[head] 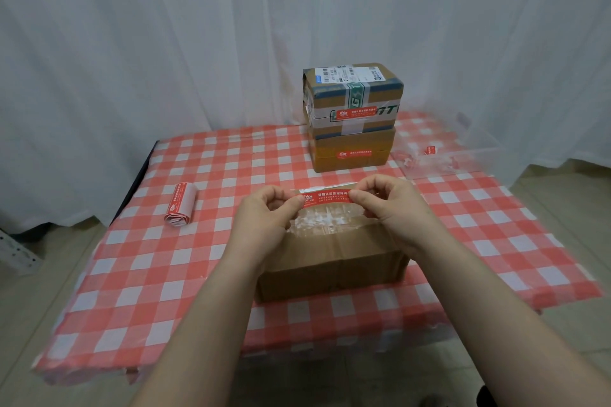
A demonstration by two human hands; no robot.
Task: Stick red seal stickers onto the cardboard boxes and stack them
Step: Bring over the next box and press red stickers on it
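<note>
A red seal sticker (327, 196) with white print is stretched flat between my two hands. My left hand (264, 215) pinches its left end and my right hand (386, 198) pinches its right end. The strip hovers over the far top edge of a taped cardboard box (334, 261) lying in front of me on the checked table. Whether the strip touches the box I cannot tell. Farther back, two cardboard boxes stand stacked: the upper one (353, 96) and the lower one (350, 152) each carry a red seal sticker on the front.
A roll of red stickers (180, 205) lies on the red-and-white checked tablecloth (165, 274) at the left. A clear plastic tray (446, 155) with peeled scraps sits at the back right. White curtains hang behind the table.
</note>
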